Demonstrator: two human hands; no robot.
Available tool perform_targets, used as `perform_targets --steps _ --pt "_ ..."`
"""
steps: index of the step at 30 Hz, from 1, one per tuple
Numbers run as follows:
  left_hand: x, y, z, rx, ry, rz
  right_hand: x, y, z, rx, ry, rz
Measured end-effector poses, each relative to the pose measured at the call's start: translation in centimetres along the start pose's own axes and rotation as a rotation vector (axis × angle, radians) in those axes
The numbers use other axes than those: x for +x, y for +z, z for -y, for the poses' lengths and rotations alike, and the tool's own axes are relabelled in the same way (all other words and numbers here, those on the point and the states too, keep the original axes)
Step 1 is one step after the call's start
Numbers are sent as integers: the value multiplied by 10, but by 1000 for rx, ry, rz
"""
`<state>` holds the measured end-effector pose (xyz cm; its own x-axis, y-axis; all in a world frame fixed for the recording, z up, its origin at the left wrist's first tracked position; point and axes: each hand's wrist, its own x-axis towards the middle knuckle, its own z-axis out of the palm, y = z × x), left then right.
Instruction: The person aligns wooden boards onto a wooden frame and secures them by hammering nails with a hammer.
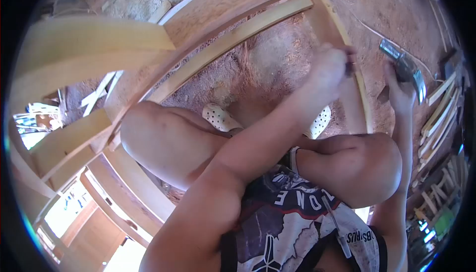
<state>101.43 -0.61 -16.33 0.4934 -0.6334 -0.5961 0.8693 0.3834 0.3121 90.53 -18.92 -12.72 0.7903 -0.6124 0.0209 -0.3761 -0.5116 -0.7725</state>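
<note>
My left hand point(328, 69) reaches across above my knees, fingers closed, at the inner side of a wooden board point(354, 106) of the frame. Something small and dark shows by its fingertips, too blurred to name. To the right of that board, my right hand point(400, 93) is closed around a hammer point(407, 66). Its shiny metal head has a curved claw end, and most of the handle is hidden. A pale wooden rail point(233, 44) runs from the board's far end toward my left knee.
A larger wooden framework point(94, 49) stands at my left. A thin cable point(362, 21) lies on the reddish dirt floor point(391, 4). Stacked wood strips point(439, 118) are at the right edge. My feet, in perforated clogs point(220, 117), are inside the frame.
</note>
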Motion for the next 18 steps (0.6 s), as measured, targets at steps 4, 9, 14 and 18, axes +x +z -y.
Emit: perform_targets --steps 4,9,14,18 --pt "-14 48 -6 -121 218 120 -8 2 50 -12 73 113" --pt "-16 48 -9 -276 307 215 -5 17 68 75 47 177" --pt "-8 38 0 -135 353 253 -14 16 80 73 169 159" --pt "-6 42 -5 21 321 352 -12 8 70 189 117 181"
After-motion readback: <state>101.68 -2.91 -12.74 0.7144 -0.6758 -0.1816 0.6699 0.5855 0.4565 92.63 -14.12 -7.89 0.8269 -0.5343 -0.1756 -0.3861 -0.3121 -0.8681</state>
